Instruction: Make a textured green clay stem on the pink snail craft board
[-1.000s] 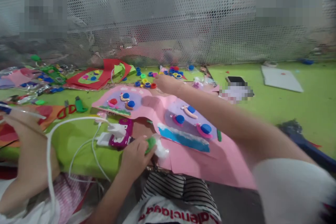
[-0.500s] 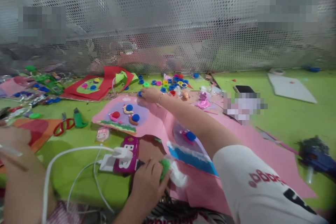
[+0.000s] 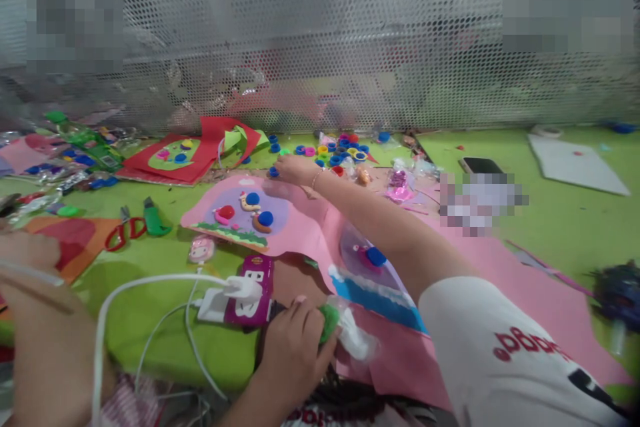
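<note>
"reaching to twelve o'clock, the right hand [image 3: 298, 170] has its fingertips right by a blue cap [image 3: 274, 172]; from over here i cannot tell if it's pinched."

"and the left hand [image 3: 295, 341]?"

"i see it clasping a green lump [image 3: 329, 323], whitish plastic [image 3: 358, 333] at four o'clock of that."

"the pink paper [image 3: 305, 237] with snails [image 3: 265, 219]?"

"twelve o'clock of the left hand; more caps [image 3: 345, 152] at two o'clock of the right."

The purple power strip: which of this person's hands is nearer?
Left: the left hand is just beside the power strip; the right hand is farther away, by a blue cap.
</note>
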Motion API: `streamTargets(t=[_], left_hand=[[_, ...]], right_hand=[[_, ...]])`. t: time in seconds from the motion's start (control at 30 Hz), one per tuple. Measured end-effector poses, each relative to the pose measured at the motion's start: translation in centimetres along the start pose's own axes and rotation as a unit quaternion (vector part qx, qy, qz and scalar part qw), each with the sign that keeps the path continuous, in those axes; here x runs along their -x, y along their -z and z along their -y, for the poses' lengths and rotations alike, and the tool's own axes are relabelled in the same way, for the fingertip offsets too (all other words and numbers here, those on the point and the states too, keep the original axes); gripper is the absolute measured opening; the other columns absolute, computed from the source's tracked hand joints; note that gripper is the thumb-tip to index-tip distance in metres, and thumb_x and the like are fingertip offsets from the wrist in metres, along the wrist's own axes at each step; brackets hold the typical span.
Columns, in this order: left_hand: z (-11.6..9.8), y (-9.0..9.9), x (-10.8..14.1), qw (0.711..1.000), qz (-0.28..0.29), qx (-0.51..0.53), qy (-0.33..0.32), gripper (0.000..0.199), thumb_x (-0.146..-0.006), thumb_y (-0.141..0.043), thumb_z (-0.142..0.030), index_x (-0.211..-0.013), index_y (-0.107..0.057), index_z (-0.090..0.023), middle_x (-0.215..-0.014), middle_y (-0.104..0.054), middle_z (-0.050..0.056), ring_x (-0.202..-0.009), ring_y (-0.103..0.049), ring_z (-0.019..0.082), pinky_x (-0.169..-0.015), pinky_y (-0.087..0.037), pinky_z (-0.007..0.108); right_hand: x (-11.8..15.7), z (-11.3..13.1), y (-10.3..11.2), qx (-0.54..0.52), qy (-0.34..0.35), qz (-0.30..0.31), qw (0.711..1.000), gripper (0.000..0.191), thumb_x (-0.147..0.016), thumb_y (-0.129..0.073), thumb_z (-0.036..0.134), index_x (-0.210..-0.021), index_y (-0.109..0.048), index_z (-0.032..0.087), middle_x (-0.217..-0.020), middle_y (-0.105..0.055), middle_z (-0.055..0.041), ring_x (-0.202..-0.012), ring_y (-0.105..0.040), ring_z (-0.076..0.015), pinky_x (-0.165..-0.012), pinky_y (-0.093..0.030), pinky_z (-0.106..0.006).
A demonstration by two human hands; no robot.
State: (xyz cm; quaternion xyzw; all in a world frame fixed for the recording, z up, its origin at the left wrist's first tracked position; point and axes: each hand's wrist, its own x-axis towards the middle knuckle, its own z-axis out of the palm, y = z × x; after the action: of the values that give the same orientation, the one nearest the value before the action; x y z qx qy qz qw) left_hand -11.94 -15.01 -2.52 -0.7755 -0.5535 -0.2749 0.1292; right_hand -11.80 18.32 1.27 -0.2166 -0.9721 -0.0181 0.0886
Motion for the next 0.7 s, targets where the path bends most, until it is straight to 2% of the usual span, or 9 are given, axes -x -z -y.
streamTargets(t=[0.13, 0.27, 0.33, 0.47, 0.7], left_hand=[[0.0, -0.2, 0.3, 1.000, 0.004, 0.012, 0.002, 0.012, -0.089, -0.048, -0.025, -0.079, -0.043, -0.021, -0.070, -0.062, 0.006, -0.070, -0.066, 0.022, -0.060, -0.054, 0.032], [0.0, -0.2, 0.4, 1.000, 0.008, 0.022, 0.008, 0.009, -0.089, -0.047, -0.024, -0.081, -0.044, -0.021, -0.070, -0.062, 0.006, -0.072, -0.067, 0.023, -0.063, -0.054, 0.033], [0.1, -0.2, 0.5, 0.999, 0.014, 0.029, 0.006, 0.009, -0.089, -0.046, -0.025, -0.082, -0.044, -0.021, -0.072, -0.063, 0.006, -0.071, -0.066, 0.022, -0.064, -0.054, 0.033], [0.3, -0.3, 0.7, 0.999, 0.025, 0.035, 0.007, 0.009, -0.089, -0.048, -0.028, -0.085, -0.046, -0.021, -0.075, -0.064, 0.007, -0.071, -0.066, 0.022, -0.063, -0.053, 0.032], [0.4, -0.5, 0.6, 0.999, 0.022, 0.024, -0.001, 0.008, -0.088, -0.048, -0.027, -0.083, -0.046, -0.020, -0.068, -0.061, 0.005, -0.060, -0.062, 0.020, -0.054, -0.049, 0.031]], right_hand=[[-1.7, 1.5, 1.3, -0.071, -0.018, -0.014, 0.997, 0.025, -0.091, -0.043, 0.013, -0.099, -0.066, 0.006, -0.103, -0.067, -0.0134, -0.092, -0.059, -0.0161, -0.078, -0.040, -0.025], [-5.2, 4.4, 1.0, -0.143, -0.032, 0.007, 0.989, 0.023, -0.089, -0.049, 0.015, -0.103, -0.067, 0.008, -0.101, -0.069, -0.0078, -0.090, -0.060, -0.0122, -0.076, -0.041, -0.021], [-7.1, 5.6, 0.5, -0.170, -0.045, 0.021, 0.984, 0.023, -0.091, -0.050, 0.017, -0.104, -0.067, 0.008, -0.102, -0.068, -0.0072, -0.092, -0.061, -0.0133, -0.079, -0.044, -0.023], [-10.1, 6.7, -0.5, -0.207, -0.069, 0.053, 0.975, 0.034, -0.091, -0.056, 0.035, -0.118, -0.058, 0.015, -0.117, -0.060, -0.0080, -0.100, -0.061, -0.0193, -0.085, -0.052, -0.039], [-11.6, 6.8, -1.8, -0.214, -0.110, 0.090, 0.966, 0.037, -0.091, -0.056, 0.036, -0.122, -0.055, 0.016, -0.122, -0.058, -0.0089, -0.103, -0.060, -0.0202, -0.086, -0.052, -0.041]])
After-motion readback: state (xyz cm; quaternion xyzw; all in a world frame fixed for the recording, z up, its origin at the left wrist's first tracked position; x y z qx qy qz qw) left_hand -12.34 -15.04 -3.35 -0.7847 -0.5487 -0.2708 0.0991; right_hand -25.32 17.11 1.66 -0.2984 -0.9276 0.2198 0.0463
